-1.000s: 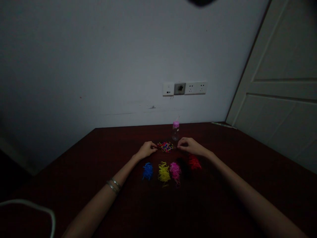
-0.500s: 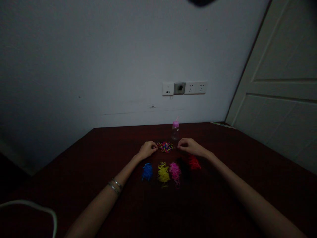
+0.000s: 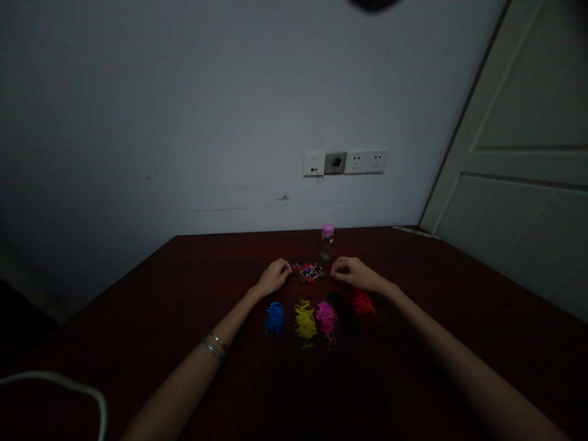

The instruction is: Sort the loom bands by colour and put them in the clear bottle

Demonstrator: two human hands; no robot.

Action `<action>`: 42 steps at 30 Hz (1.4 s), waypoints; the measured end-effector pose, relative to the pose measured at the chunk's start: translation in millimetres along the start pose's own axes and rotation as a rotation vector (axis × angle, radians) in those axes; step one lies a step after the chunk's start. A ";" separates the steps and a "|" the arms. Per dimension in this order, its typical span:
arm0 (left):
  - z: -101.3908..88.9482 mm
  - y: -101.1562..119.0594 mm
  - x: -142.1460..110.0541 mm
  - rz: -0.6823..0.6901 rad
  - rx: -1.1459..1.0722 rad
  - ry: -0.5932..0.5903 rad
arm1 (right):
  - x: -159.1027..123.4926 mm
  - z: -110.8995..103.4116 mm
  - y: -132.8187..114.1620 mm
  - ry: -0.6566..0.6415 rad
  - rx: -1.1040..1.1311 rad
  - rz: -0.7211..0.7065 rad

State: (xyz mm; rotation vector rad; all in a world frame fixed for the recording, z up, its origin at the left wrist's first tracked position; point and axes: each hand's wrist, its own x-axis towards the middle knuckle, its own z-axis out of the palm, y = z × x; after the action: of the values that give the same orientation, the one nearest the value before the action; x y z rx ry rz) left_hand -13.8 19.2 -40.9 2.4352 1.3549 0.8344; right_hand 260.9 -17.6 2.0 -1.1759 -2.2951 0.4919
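A small pile of mixed-colour rubber bands [image 3: 307, 272] lies on the dark red-brown table [image 3: 220, 257], between my two hands. At its left edge is my left hand [image 3: 275, 275], thumb and fingers pinched together. My right hand [image 3: 350, 271] is pinched too, just beyond the pile's right side. Whatever the fingertips hold is too small and dark to make out. Nearer to me lie sorted heaps of blue bands [image 3: 274, 318], yellow bands [image 3: 305, 321] and pink bands [image 3: 326, 318]. Red bands [image 3: 363, 302] lie below my right wrist, with a dark patch beside them.
A clear bottle with a pink lid [image 3: 327, 242] stands behind the pile, close to my right hand. Sockets [image 3: 366, 162] are set in the wall behind the table. A pale cable [image 3: 68, 383] curves at the lower left. A panelled door [image 3: 519, 165] rises at the right.
Both hands keep their pinched pose on either side of the mixed pile. The view shifts slightly; the heaps and bottle stay in place.
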 end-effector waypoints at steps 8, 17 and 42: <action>-18.2 28.7 4.2 0.103 -0.089 0.058 | 1.1 2.3 -10.2 0.082 0.053 -0.085; -28.5 75.8 -0.2 0.222 -0.098 -0.074 | 1.2 3.8 -37.1 0.097 0.144 -0.201; -15.0 30.5 7.7 -0.043 -0.261 0.044 | -4.7 -0.8 -1.4 -0.281 0.078 -0.019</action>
State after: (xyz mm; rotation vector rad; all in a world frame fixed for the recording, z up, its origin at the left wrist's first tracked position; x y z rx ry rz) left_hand 2.1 7.9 -12.0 2.1942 1.2223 0.9918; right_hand 262.8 -22.2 2.1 -1.1049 -2.4928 0.7754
